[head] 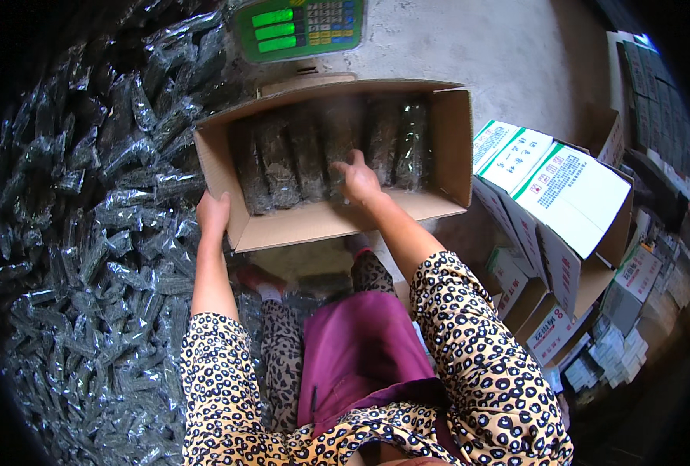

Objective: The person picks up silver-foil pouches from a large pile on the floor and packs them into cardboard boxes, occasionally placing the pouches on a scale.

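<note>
An open cardboard box (pixel 345 227) lies before me with a row of several dark, plastic-wrapped bundles (pixel 304 163) inside. My left hand (pixel 212 216) grips the box's left wall near its lower corner, thumb on the inner side. My right hand (pixel 357 179) reaches into the box over the middle bundles, index finger and thumb apart; whether it touches a bundle cannot be told. Just beyond the box stands a green scale display (pixel 298 29) with lit panels and a keypad.
A large heap of clear-wrapped dark packets (pixel 106 279) covers the floor at left. At right stand printed white cartons (pixel 578 192), with more boxes (pixel 633 285) and stacked small white packs (pixel 615 352) behind and below them. My feet are under the box's near side.
</note>
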A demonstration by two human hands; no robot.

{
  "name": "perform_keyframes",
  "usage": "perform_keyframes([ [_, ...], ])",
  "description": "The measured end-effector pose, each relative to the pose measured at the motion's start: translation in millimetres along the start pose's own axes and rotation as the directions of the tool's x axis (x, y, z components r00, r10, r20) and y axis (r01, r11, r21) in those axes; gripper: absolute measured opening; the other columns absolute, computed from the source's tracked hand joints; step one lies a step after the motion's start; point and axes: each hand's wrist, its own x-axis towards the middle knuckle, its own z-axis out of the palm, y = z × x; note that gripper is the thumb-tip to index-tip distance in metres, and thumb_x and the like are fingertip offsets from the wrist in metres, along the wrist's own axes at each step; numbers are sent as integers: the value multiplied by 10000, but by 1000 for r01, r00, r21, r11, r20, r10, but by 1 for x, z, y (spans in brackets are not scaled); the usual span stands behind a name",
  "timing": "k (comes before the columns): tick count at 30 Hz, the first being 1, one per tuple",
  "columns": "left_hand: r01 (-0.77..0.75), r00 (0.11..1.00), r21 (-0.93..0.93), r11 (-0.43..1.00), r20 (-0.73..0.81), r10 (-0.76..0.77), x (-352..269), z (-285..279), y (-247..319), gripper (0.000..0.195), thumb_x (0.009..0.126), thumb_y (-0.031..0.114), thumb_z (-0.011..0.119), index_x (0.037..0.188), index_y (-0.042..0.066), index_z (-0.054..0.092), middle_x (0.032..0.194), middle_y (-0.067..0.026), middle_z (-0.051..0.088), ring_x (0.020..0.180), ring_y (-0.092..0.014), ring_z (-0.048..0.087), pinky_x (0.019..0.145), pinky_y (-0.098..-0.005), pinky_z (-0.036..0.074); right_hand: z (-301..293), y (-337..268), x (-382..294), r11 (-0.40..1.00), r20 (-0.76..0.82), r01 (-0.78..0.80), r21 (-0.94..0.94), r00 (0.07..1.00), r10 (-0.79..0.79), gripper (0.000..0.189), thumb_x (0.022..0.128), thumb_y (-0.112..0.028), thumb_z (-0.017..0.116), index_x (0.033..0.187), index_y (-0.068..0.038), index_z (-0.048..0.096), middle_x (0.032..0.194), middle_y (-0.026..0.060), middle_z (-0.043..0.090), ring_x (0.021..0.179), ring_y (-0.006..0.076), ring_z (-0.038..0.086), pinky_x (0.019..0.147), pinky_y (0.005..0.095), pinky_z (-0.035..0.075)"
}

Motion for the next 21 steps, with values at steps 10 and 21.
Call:
perform_keyframes([
  [10,65,998,218,974,-17,-63,-9,0,25,358,789,302,583,991,9,609,942,-257,618,911,-419,585,793,-465,463,-166,93,-59,1000,-851,-7,7,525,10,472,687,-113,663,1135,-63,520,1157,173,536,1119,374,469,954,419,382],
  [21,-212,977,107,971,53,207,-62,-33,6,353,734,267,593,922,-30,629,880,-253,630,856,-402,605,776,-453,472,-106,154,-192,923,-601,-277,268,700,384,300,698,-120,565,993,-125,621,786,212,605,735,405,584,663,471,484],
])
